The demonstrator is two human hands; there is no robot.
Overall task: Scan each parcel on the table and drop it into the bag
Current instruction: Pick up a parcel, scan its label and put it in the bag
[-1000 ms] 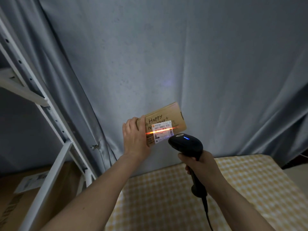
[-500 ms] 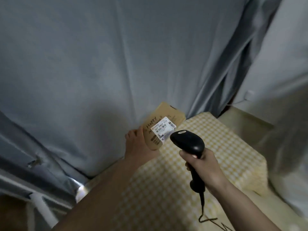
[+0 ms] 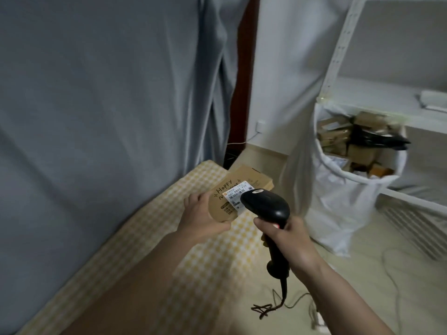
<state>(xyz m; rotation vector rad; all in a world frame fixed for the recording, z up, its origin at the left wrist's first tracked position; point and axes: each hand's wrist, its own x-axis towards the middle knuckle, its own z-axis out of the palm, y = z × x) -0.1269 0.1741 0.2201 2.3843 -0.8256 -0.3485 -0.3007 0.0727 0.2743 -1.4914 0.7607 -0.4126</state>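
My left hand (image 3: 202, 215) grips a flat brown cardboard parcel (image 3: 238, 187) by its near left edge, held above the far corner of the yellow-checked table (image 3: 183, 238). The parcel bears handwritten "Happy" and a white barcode label (image 3: 235, 193). My right hand (image 3: 287, 240) holds a black handheld scanner (image 3: 266, 206) by its handle, the head just right of the label and partly covering it. A white bag (image 3: 338, 206) stands open on the floor to the right, with several brown parcels inside.
A grey curtain (image 3: 108, 105) hangs behind the table. White metal shelving (image 3: 338, 49) rises at the right, around the bag. The scanner's cable (image 3: 283, 303) trails down to the beige floor, where other cords lie. A wall socket (image 3: 260, 124) sits low on the white wall.
The view has swung right, bringing the white bag and right-hand shelving into sight. The red scan line seen on the label a second ago is gone. Parcel and scanner have moved rightward together.
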